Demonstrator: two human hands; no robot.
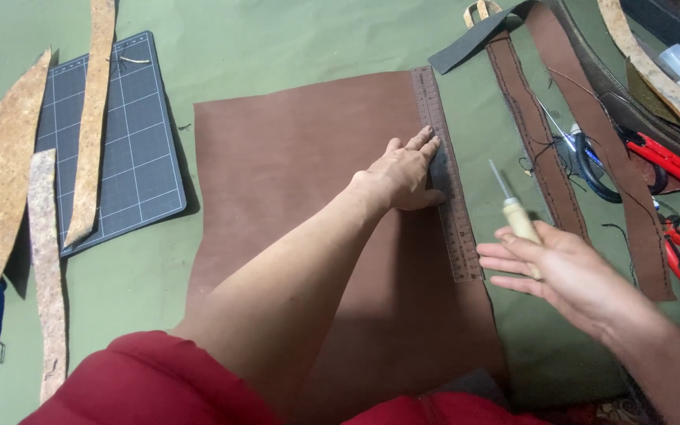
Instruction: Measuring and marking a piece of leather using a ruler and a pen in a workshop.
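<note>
The left hand (403, 177) lies flat, fingers together, pressing the metal ruler (445, 173) onto the brown leather sheet (301, 197); the ruler's long axis runs from twelve to five o'clock along the sheet's right edge. The right hand (560, 271), nearer at four o'clock from the ruler, loosely cradles a wooden-handled awl (513, 208), fingers half open, tip pointing to eleven o'clock, with bare green mat (277, 39) between.

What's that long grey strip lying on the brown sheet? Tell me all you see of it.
It is a metal ruler, thin, flat and grey, with fine graduation marks along its length. It lies along the right edge of the brown leather sheet, slightly slanted. The left hand presses its upper half with the fingertips; nothing else touches it.
</note>
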